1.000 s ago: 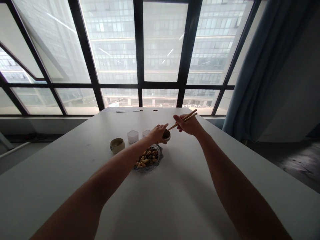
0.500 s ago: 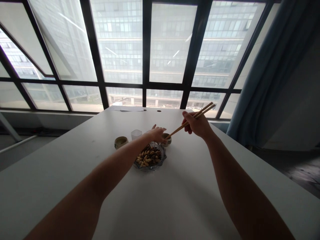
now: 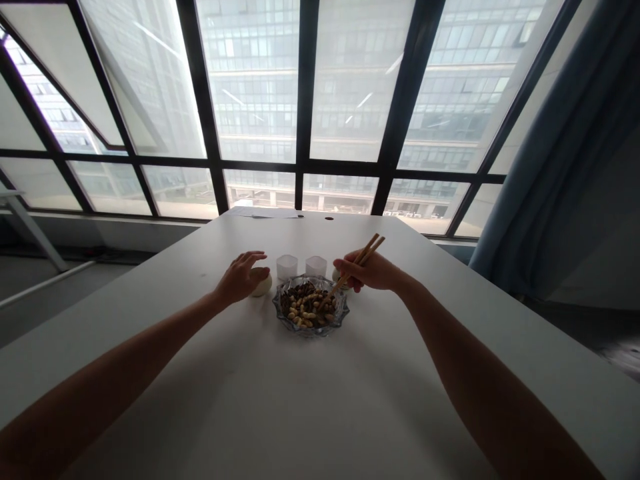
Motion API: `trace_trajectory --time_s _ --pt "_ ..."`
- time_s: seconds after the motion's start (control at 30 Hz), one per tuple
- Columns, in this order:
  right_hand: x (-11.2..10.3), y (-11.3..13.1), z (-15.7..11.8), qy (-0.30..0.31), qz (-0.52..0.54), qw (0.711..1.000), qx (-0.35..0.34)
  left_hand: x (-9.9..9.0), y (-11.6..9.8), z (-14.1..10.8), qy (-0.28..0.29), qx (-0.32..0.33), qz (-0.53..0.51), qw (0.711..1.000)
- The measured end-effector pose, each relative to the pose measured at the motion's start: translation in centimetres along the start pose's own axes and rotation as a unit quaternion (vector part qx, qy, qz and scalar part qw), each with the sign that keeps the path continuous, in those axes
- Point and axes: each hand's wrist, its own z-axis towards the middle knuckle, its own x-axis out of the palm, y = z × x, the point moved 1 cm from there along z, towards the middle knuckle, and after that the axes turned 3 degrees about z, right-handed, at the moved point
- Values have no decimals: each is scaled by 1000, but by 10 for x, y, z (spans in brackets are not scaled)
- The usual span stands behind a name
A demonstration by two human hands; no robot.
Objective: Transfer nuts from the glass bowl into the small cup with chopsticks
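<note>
My right hand (image 3: 367, 268) is closed around a pair of wooden chopsticks (image 3: 345, 277). Their tips reach down into a scalloped clear glass bowl (image 3: 311, 329), among peanuts and darker small pieces (image 3: 303, 308). Behind this hand, a small round cup (image 3: 337, 274) is mostly hidden. My left hand (image 3: 243, 277) is at a second small pale cup (image 3: 262, 287) left of the bowl, its fingers apart and its thumb over the cup's rim; whether it touches the cup I cannot tell.
Two translucent plastic cups (image 3: 287, 267) stand just behind the bowl. On the white table (image 3: 300, 400), papers (image 3: 265, 213) lie at the far edge near two dark holes. Windows rise beyond, and a blue curtain (image 3: 545, 167) hangs at the right.
My left hand has moved left from the right-hand cup to the left-hand one. The chopsticks have swung from the right-hand cup into the bowl, my right hand lowering and shifting left. The view has shifted slightly.
</note>
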Motion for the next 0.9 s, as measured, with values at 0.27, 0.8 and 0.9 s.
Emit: trace_trajectory --time_s 0.27,0.8,0.9 --pt "9 -5 4 -118 -2 993 -20 30 23 -30 -54 -40 -89 994" --pt "-8 29 -15 50 -119 991 24 34 26 -31 22 -135 -136 981" --pt "-10 29 -16 54 -126 990 22 33 25 -31 24 -136 -142 980"
